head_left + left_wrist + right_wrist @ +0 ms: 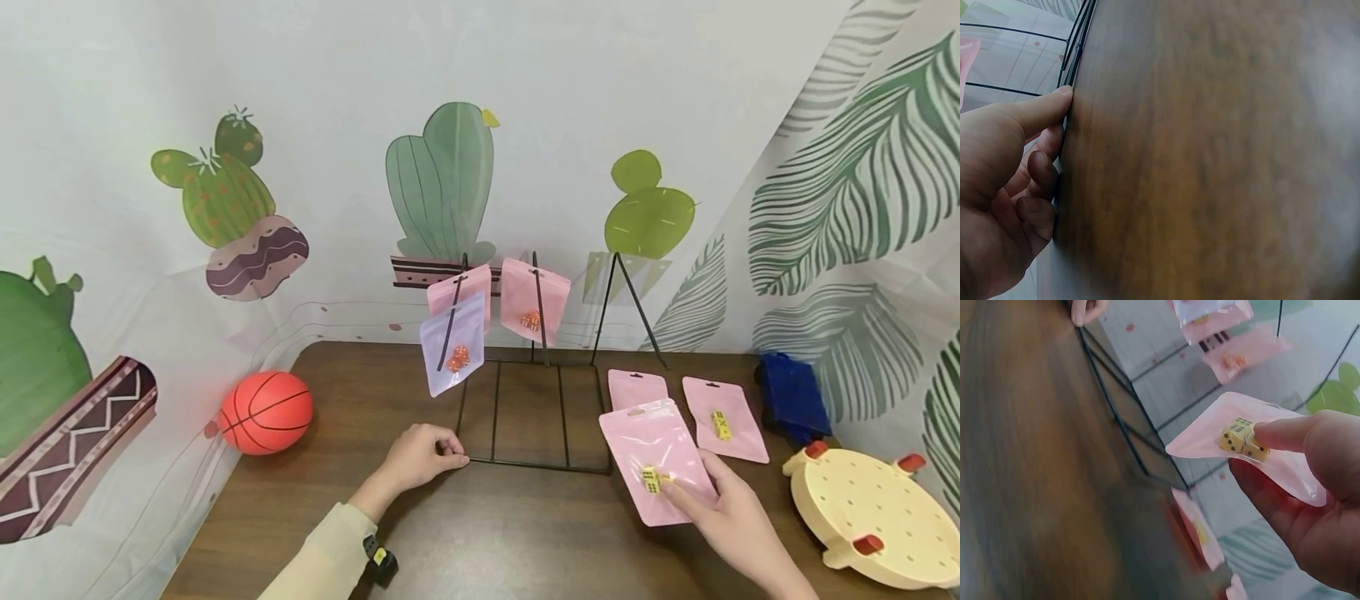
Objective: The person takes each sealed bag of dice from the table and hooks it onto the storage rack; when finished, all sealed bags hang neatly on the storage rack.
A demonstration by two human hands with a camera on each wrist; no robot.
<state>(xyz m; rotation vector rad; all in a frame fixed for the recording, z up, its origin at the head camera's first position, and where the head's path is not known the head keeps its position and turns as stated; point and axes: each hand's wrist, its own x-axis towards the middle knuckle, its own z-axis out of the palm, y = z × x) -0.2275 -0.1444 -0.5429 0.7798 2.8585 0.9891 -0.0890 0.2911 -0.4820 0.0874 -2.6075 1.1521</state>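
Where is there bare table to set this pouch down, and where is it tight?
Bare wood lies between the orange ball and the wire rack, behind the left hand, and along the near edge between both hands. The right side is crowded: the right hand holds the dice pouch beside two flat pouches, a blue cloth and the yellow tray.

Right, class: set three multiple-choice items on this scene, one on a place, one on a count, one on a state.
1. Where does the orange rubber basketball lie?
A left of the black wire rack
B on the cream pegged tray
C in a hand

2. How many pouches hang on the rack?
A one
B three
C six

3. What does the right hand do?
A rests flat
B pinches the pink plastic pouch of yellow dice
C grips the ball

A: the ball lies by the backdrop, left of the rack. B: three hang. B: thumb presses the dice.
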